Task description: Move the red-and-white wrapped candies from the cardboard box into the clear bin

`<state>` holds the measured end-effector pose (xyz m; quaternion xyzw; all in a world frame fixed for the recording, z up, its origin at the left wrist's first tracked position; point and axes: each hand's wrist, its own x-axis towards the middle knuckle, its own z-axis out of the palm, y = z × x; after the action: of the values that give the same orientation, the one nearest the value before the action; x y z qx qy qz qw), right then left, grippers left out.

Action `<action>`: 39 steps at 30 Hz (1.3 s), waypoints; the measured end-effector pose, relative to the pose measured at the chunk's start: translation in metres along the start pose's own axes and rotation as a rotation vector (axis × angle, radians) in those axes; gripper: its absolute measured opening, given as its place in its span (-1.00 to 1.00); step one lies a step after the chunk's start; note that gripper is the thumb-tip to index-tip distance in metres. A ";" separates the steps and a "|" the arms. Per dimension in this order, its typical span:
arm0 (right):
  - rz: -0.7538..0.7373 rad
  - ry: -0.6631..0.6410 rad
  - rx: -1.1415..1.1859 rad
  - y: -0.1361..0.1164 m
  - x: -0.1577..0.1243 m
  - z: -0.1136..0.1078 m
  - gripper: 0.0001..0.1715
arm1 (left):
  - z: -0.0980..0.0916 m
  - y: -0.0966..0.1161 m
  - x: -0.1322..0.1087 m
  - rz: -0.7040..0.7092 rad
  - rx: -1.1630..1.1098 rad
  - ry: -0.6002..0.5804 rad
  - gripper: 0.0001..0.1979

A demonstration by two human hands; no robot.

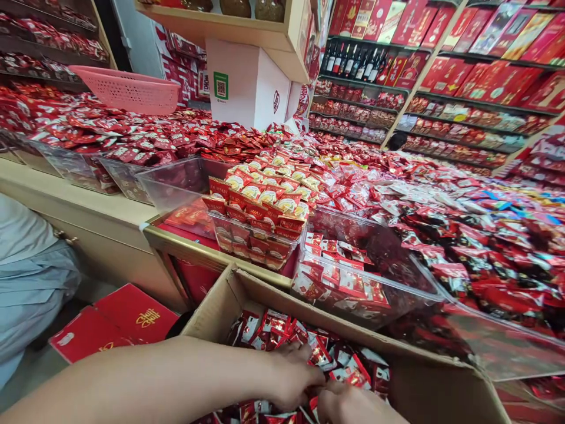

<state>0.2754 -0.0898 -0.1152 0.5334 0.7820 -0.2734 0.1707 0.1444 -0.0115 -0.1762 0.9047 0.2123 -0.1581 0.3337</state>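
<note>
Left hand (pixel 292 378) and right hand (pixel 351 405) held close together near 6 o'clock.
The bare left forearm (pixel 176 377) is stretched in from 8 o'clock; the right hand is cropped toward 5 o'clock. Both grips are partly hidden.

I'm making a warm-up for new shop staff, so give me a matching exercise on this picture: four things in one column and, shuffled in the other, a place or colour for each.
Column one
1. Left hand
2. Basket
3. Wine bottles
4. Durian packets

Column two
A. Packed in a clear bin
B. Pink, with small holes
C. Inside the cardboard box
D. On a shelf at the back

Right pairs: 1-C, 2-B, 3-D, 4-A
</note>
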 end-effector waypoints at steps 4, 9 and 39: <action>0.211 -0.070 0.079 0.017 0.016 0.024 -0.49 | 0.000 0.000 0.013 -0.029 0.023 -0.007 -0.80; 0.105 0.097 0.169 0.021 0.001 0.015 -0.71 | -0.028 0.009 0.004 0.007 0.018 -0.010 -0.83; -0.015 0.498 1.251 0.022 -0.038 -0.033 -0.69 | -0.095 0.041 -0.037 0.160 -1.102 0.018 -0.57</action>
<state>0.3112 -0.0913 -0.0733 0.5735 0.4959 -0.5450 -0.3580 0.1465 0.0137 -0.0693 0.6109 0.1973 0.0096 0.7667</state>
